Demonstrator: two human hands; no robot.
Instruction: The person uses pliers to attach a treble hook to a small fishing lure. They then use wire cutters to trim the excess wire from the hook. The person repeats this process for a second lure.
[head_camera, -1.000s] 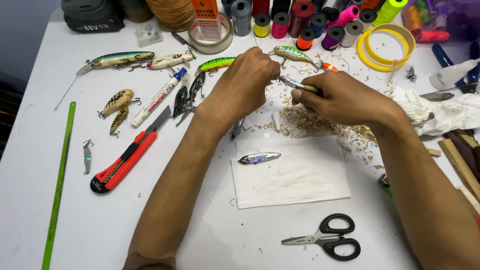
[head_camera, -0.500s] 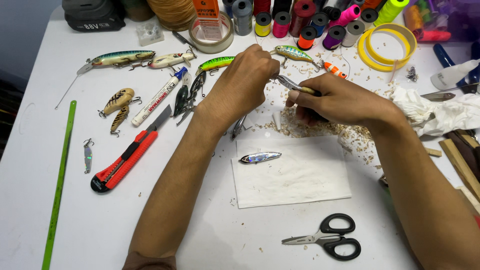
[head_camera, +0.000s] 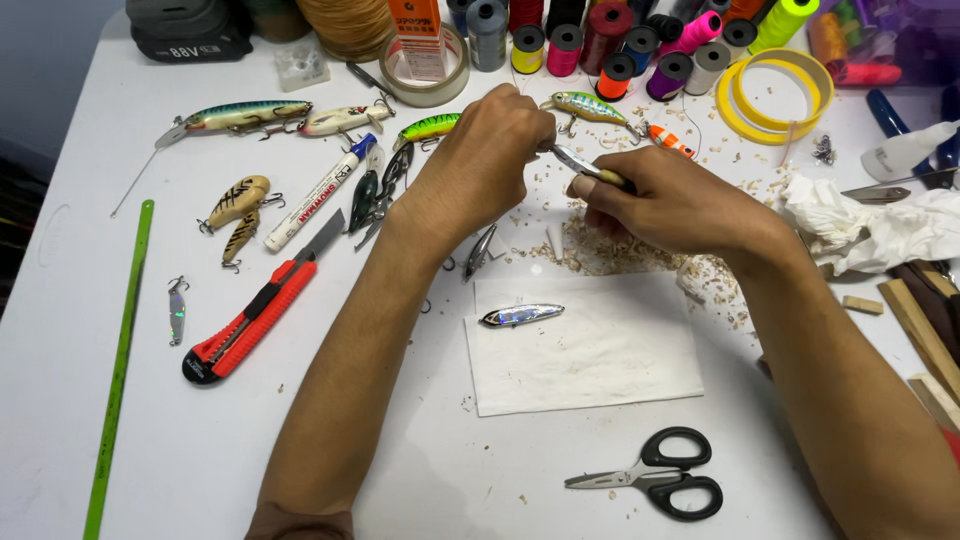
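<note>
My left hand (head_camera: 485, 160) is closed around a small object that its fingers hide, held above the table's far middle. My right hand (head_camera: 670, 205) grips a small knife (head_camera: 585, 166) whose blade points into the left hand. Wood shavings (head_camera: 620, 255) lie scattered under both hands. A shiny silver lure body (head_camera: 520, 316) rests on a white paper sheet (head_camera: 590, 360) just below the hands.
Several painted fishing lures (head_camera: 240, 117), a white marker (head_camera: 315, 195) and a red utility knife (head_camera: 250, 320) lie at left, beside a green ruler (head_camera: 118, 360). Thread spools (head_camera: 620, 40), tape rolls (head_camera: 775, 95), crumpled tissue (head_camera: 860, 225), wood sticks (head_camera: 925, 335) and black scissors (head_camera: 660, 475) surround the work.
My right hand has shifted slightly with the knife against the piece in my left hand. Nothing else has moved.
</note>
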